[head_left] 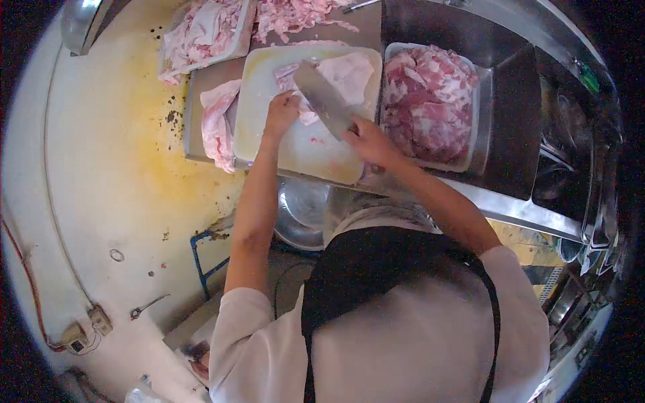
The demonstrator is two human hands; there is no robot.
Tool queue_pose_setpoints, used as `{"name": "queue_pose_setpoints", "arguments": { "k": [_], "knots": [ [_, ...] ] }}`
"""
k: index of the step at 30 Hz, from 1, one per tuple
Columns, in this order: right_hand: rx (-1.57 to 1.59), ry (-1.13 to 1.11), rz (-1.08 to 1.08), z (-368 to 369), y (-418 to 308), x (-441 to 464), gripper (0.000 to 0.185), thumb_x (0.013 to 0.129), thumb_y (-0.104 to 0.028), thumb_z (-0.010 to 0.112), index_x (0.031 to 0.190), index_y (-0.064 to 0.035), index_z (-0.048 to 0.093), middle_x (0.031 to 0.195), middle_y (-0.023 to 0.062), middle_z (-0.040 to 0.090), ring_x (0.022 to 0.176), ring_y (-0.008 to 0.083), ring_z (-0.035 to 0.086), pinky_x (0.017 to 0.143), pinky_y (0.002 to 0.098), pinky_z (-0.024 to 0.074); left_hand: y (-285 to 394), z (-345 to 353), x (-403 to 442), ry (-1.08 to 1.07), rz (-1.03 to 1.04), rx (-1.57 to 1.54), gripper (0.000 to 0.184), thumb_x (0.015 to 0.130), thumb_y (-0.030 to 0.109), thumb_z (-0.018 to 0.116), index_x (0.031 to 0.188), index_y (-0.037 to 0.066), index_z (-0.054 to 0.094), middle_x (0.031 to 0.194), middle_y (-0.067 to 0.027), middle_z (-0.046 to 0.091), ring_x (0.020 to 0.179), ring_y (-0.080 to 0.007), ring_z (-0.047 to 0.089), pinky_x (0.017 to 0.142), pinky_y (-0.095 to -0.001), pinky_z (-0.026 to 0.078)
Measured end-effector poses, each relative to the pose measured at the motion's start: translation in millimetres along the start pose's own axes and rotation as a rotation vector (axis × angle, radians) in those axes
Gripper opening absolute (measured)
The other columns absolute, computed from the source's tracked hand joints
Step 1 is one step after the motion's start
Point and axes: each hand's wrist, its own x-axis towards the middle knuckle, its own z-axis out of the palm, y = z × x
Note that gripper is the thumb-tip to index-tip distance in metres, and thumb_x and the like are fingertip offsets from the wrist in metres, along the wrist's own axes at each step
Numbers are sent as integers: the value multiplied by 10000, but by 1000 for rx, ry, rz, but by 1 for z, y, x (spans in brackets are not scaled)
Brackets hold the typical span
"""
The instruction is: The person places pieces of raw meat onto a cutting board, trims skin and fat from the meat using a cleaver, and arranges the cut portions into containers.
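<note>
My right hand (pixel 371 142) is closed around the handle of a cleaver (pixel 322 97). Its wide grey blade slants up and left over the cutting board (pixel 269 144), across a slab of pale pork (pixel 349 74). My left hand (pixel 283 113) has its fingers curled in at the left edge of this meat, beside the blade, pinching a pinkish strip of pork (pixel 306 114). The blade covers the middle of the slab, so I cannot tell whether it is cut through there. Small red scraps lie on the board below the blade.
Right of the board stands a white tub of red meat (pixel 430 104). At the upper left is a tray of pale trimmings (pixel 205 33), with more trimmings (pixel 295 17) behind the board. A long fatty piece (pixel 220 124) hangs over the counter's left edge. Below is a metal bowl (pixel 299 208).
</note>
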Motion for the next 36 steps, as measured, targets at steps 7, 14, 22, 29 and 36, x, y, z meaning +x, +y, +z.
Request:
{"name": "queue_pose_setpoints", "arguments": {
  "k": [7,14,22,29,36],
  "knots": [
    [69,57,-44,37,20,-23,474,917,-263,569,1274,32,472,848,124,615,564,205,592,539,361,495,4,-2,-9,89,-161,-219,334,919,223,527,1142,-2,635,722,10,586,593,-82,502,545,-252,416],
    [-8,68,-78,13,-13,-29,382,874,-224,575,1144,44,537,910,251,650,829,381,654,756,469,502,-9,-24,-4,-43,-49,-260,248,912,218,519,920,6,649,625,-3,551,534,-100,487,488,-279,377],
    [20,-30,83,32,-19,-55,434,890,-245,569,1204,49,511,905,221,638,867,380,635,789,465,487,-41,-37,0,219,658,380,239,854,216,561,876,-6,646,622,-35,552,579,-107,516,533,-291,421],
    [-91,75,88,13,-35,-55,393,882,-272,581,1120,37,542,952,242,633,925,397,623,831,469,469,-18,-25,-1,253,294,170,236,802,271,601,856,49,658,852,-162,675,847,-357,643,768,-426,489],
    [-104,82,70,47,-42,18,299,886,-235,578,1007,32,522,882,261,629,875,424,623,803,490,458,-36,-23,2,78,253,170,302,851,243,539,1054,75,686,1002,-197,680,885,-383,621,822,-420,477]
  ]
}}
